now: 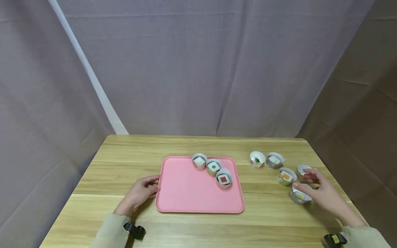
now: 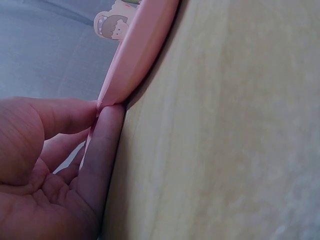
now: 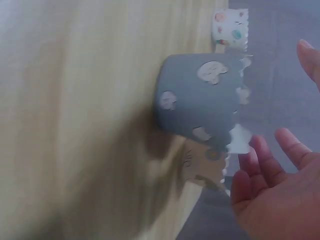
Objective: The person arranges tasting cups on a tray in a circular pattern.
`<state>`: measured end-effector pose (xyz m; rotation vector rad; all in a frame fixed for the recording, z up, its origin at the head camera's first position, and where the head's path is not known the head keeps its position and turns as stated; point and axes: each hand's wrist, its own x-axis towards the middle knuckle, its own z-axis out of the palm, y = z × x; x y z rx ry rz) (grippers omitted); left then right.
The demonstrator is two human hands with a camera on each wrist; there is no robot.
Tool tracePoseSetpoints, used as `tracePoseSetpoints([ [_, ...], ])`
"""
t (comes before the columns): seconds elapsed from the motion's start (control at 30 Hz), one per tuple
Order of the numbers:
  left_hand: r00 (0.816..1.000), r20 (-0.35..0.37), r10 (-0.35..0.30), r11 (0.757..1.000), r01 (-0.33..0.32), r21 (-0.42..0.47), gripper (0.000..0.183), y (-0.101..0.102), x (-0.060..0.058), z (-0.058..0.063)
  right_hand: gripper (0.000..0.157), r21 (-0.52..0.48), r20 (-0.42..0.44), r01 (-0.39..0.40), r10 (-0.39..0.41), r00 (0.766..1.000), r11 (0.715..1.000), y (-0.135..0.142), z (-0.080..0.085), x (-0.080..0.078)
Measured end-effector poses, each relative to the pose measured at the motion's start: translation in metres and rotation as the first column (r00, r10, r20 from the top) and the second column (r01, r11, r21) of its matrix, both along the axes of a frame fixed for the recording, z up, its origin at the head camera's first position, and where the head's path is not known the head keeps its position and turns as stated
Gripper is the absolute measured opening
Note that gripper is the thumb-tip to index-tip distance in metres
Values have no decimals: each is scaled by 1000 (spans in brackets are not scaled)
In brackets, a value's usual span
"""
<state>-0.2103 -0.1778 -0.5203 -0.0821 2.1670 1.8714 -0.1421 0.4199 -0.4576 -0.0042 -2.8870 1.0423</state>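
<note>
A pink tray point(image 1: 186, 196) lies on the table, its left rim pinched between the thumb and fingers of my left hand point(image 1: 141, 193); the left wrist view shows this pinch point(image 2: 75, 150) up close. Over the paper cups at the right hovers my right hand point(image 1: 330, 198), fingers spread and slightly bent. Nearest its thumb is a grey paper cup point(image 1: 298, 199) with a yellow-marked piece inside. In the right wrist view that grey cup point(image 3: 195, 95), printed with pale animal faces, stands beside the fingertips point(image 3: 242, 185). Another cup point(image 1: 301, 168) is partly hidden behind the fingers.
On the tray's right part stand three paper cups: one with a white piece point(image 1: 199, 161), one green-dotted point(image 1: 213, 166), one red-marked point(image 1: 223, 179). Beyond the tray are a white cup point(image 1: 256, 159), a grey cup point(image 1: 274, 160) and a green cup with an orange-marked piece point(image 1: 286, 176). Curtains surround the table point(image 1: 124, 165).
</note>
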Motion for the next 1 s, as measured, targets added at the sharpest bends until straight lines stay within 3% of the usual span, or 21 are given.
tracePoseSetpoints([
  [0.13, 1000, -3, 1, 1000, -1, -9, 44, -2, 3, 1, 71, -12, 15, -2, 2, 1000, 1000, 3, -10, 3],
  [0.37, 1000, -3, -6, 1000, 6, 2, 44, -2, 4, 3, 77, -133, 112, 14, 1, 994, 991, 6, -26, 5],
  [0.5, 1000, -3, -11, 1000, 11, 1, 44, -2, 3, 3, 78, -260, 177, 15, 32, 984, 966, 8, -33, 8],
  [0.6, 1000, -3, -10, 1000, 10, -1, 44, -2, 2, 2, 79, -285, 213, 10, 53, 976, 959, 7, -38, 11],
  [1.0, 1000, -12, -3, 1000, 4, 18, 44, -1, 1, 2, 81, -194, 222, 13, 31, 975, 981, 6, -53, 11],
])
